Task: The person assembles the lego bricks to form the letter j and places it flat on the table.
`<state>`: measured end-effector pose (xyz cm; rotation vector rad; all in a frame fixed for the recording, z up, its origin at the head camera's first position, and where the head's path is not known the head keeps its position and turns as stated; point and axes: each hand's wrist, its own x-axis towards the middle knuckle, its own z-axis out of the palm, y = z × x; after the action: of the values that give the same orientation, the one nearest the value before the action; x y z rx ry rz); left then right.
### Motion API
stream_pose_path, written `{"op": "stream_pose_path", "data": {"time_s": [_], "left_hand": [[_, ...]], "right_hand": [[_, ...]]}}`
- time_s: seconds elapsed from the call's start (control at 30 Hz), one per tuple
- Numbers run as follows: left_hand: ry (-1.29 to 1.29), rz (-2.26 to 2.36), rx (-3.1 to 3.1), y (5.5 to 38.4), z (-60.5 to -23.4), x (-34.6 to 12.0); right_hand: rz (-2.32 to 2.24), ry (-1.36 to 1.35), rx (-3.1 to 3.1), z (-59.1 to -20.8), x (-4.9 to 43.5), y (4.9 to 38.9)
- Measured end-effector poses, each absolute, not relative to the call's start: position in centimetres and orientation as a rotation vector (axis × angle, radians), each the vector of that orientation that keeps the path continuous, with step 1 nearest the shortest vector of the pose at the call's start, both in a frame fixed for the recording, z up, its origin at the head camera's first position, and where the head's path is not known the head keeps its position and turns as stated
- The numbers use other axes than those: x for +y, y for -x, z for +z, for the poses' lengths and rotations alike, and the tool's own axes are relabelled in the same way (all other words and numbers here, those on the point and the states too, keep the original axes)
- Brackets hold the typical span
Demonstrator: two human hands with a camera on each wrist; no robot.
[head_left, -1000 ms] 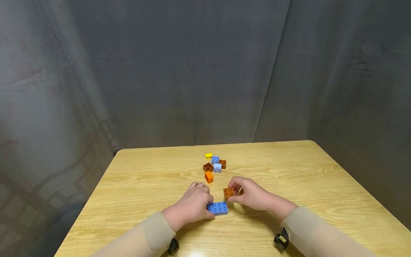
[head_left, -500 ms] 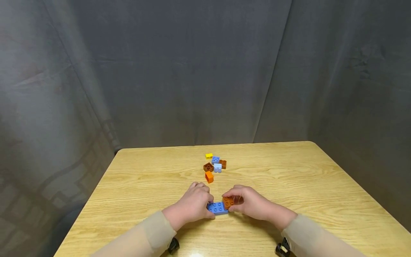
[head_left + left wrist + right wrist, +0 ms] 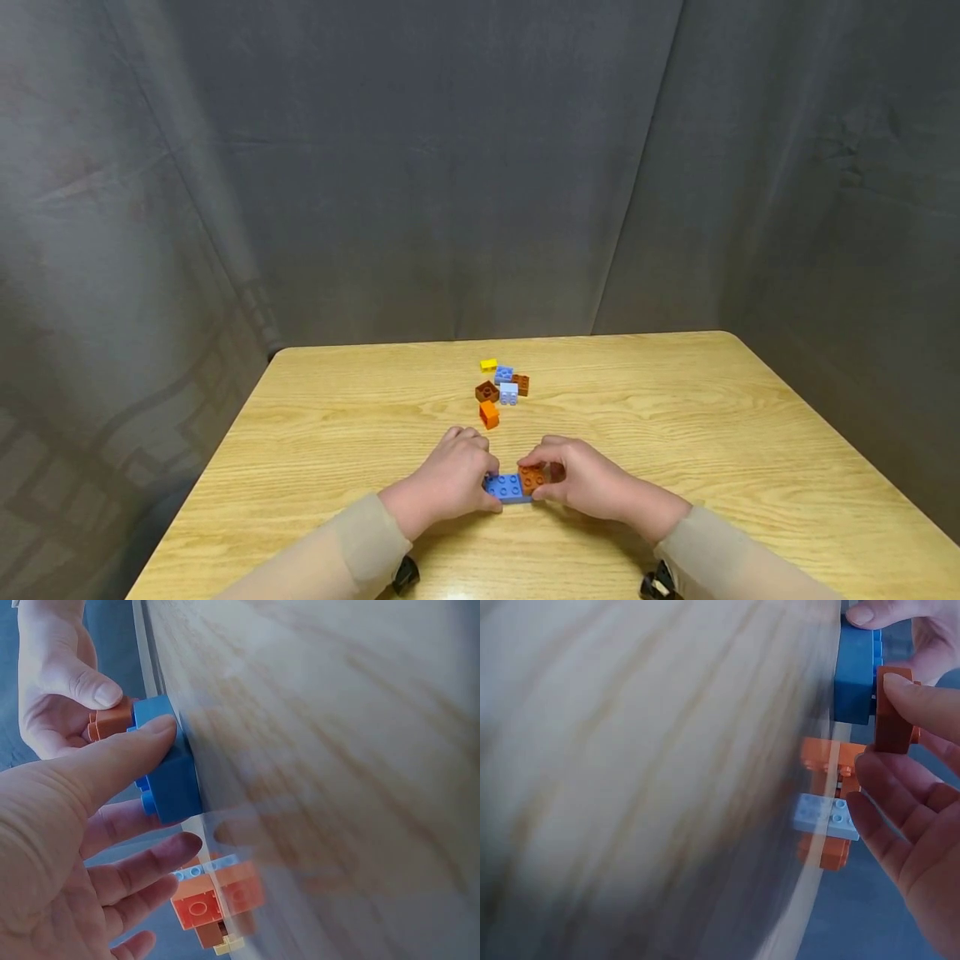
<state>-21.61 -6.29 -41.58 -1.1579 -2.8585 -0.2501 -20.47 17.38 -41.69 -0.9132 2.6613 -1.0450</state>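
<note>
A long blue toy building brick (image 3: 504, 487) lies on the table, studs up. My left hand (image 3: 453, 473) grips its left end, thumb along the near side, as the left wrist view shows with the thumb across the blue brick (image 3: 174, 780). Over the brick's right end sits a square reddish-brown brick (image 3: 532, 478), pinched between thumb and fingers of my right hand (image 3: 585, 477). Seen from the right wrist, the brown brick (image 3: 893, 724) is lined up on the blue studs, with a thin strip of studs showing between the two.
Beyond the hands lies a loose group of bricks: an orange one (image 3: 489, 414), a dark brown one (image 3: 486, 392), a pale blue one (image 3: 508, 394), a blue one (image 3: 503, 375), another brown one (image 3: 521, 384) and a yellow one (image 3: 488, 365). Grey curtains hang behind the wooden table (image 3: 337, 400).
My right hand has brought the brown brick toward me and down, from behind the blue brick onto its right end. The left hand and the blue brick have stayed in place.
</note>
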Motion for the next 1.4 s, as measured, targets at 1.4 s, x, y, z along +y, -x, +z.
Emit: {"op": "stream_pose_path", "data": {"time_s": [1.4], "left_hand": [[0.729,-0.494,-2.968,30.0,-41.6,-5.6]], "right_hand": [[-1.002,0.945,2.649,-41.5,16.5,20.6]]}}
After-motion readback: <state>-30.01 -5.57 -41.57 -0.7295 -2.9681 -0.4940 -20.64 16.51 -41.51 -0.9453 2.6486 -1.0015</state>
